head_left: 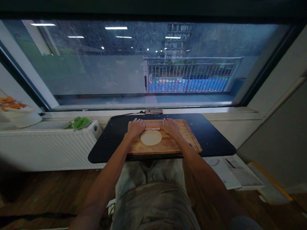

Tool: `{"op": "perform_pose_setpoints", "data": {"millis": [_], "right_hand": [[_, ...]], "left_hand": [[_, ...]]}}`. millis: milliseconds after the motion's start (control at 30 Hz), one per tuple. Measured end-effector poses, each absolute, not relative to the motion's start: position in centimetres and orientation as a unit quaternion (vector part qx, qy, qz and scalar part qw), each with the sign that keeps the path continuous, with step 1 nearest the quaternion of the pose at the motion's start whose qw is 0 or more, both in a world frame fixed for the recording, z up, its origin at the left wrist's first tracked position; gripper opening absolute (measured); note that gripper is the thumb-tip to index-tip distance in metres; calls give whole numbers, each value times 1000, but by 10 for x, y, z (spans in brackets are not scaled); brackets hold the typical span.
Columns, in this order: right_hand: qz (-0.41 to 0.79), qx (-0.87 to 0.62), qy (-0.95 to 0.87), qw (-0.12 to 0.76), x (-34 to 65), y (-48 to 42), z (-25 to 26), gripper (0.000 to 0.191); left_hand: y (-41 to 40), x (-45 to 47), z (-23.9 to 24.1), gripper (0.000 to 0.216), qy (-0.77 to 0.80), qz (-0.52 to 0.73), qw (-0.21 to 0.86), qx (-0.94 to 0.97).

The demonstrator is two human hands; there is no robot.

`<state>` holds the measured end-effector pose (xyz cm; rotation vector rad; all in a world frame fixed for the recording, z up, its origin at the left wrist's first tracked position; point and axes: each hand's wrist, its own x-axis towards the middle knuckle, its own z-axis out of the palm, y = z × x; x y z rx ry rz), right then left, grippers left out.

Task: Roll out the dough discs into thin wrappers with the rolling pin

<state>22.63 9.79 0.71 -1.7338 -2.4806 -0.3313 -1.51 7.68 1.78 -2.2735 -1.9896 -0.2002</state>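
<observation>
"So, finger state?"

"Left hand (pixel 136 127) and right hand (pixel 171 126) lie over opposite ends of what looks like a rolling pin (pixel 153 125); cannot tell whether the fingers curl right around it."

"Technique?"

"Judgement: press equally with both palms, hold the pin level, and turn the dough sheet (pixel 151 138) between strokes for even thickness."

"Its position?"

"Flat and round, nearer the body than the fingers, between the forearms, on the wooden cutting board (pixel 166 146). Black tabletop (pixel 213 144) beneath."

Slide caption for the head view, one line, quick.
Left hand and right hand at the far side of a board, red strip between, pale disc nearer, black table beneath, window ahead.
</observation>
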Motion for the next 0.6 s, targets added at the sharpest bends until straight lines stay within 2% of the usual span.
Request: {"op": "perform_pose_setpoints", "data": {"millis": [200, 600], "right_hand": [[-121, -561, -817, 52, 229, 80, 4, 41], [-116, -574, -803, 109, 233, 28, 7, 51]], "left_hand": [[56, -12, 20, 53, -662, -76, 57, -743], [14, -15, 15, 49, -639, -101, 65, -760]]}}
